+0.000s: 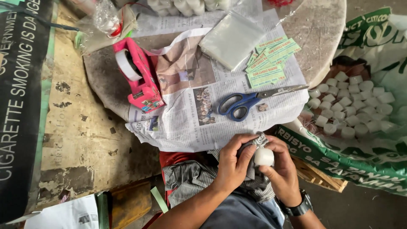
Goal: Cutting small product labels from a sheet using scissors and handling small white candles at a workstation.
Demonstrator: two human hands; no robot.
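My right hand grips a small white candle close to my lap. My left hand presses a grey striped cloth against the candle's side. Both hands are just below the edge of a round table covered with newspaper. Blue-handled scissors lie on the newspaper right above my hands. A stack of green paper labels and a pile of clear plastic bags rest farther back.
A pink tape dispenser sits at the table's left. At the right, a green and white sack holds several white candles. More candles lie at the table's far edge. A dark banner hangs at the left.
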